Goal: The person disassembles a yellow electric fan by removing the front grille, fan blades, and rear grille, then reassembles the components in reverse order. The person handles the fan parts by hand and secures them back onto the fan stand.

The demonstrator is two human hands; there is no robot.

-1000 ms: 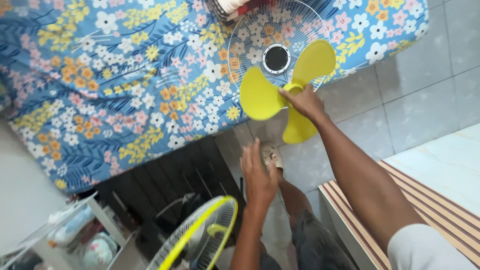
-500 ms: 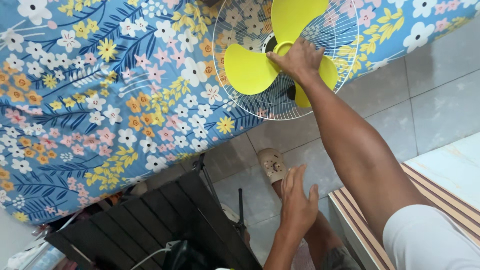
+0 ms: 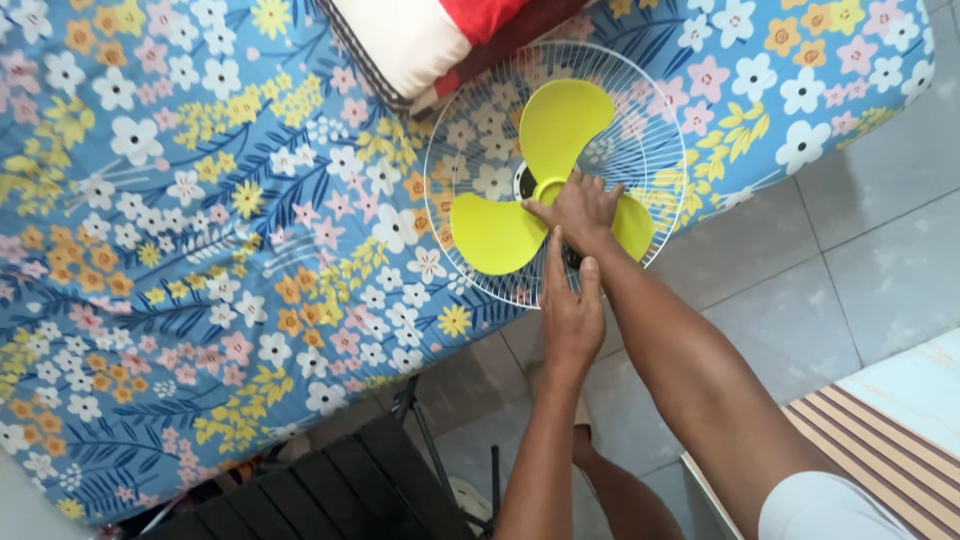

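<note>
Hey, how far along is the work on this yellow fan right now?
Done: the wire rear guard lies on the flowered bed cover, with the yellow three-blade propeller set inside it. In hand: the right hand presses on the blade hub, and the left hand reaches in just below it. Left: no front guard covers the blades, so the fan stands open.

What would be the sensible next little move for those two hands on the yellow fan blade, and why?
Probably steady the wire guard with the left hand while the right hand works at the blade's hub. The right hand's fingers already rest on the centre of the yellow fan blade, which sits in the white wire guard lying loose on the flowered sheet; the left hand reaches just beneath it.
</note>
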